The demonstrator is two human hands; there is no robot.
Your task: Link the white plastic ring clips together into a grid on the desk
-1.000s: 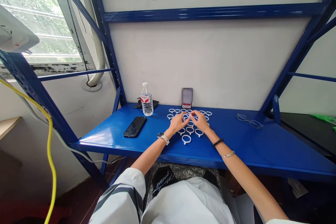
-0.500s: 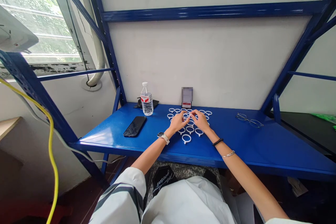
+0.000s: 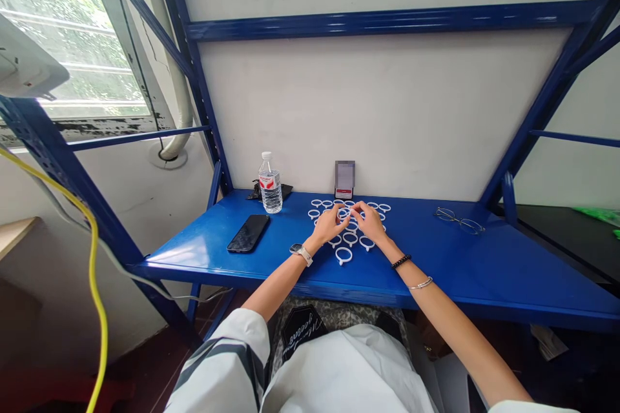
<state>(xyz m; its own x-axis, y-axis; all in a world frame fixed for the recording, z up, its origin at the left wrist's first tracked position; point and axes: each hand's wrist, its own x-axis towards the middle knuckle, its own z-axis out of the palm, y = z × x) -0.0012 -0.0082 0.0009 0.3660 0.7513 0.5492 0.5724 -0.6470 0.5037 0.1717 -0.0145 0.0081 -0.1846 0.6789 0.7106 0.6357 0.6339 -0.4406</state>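
Several white plastic rings (image 3: 343, 256) lie in rows on the blue metal shelf (image 3: 450, 264). My left hand (image 3: 330, 225) and my right hand (image 3: 371, 222) meet over the middle of the group, fingertips touching together at one white ring (image 3: 345, 213). Both hands pinch at that ring; the hands hide the rings beneath them. A watch is on my left wrist, bracelets on my right.
A black phone (image 3: 248, 233) lies face up at the left, a water bottle (image 3: 270, 184) stands behind it. A small card holder (image 3: 344, 179) leans on the wall. Eyeglasses (image 3: 459, 221) lie at the right. A yellow cable (image 3: 92, 258) hangs at the left.
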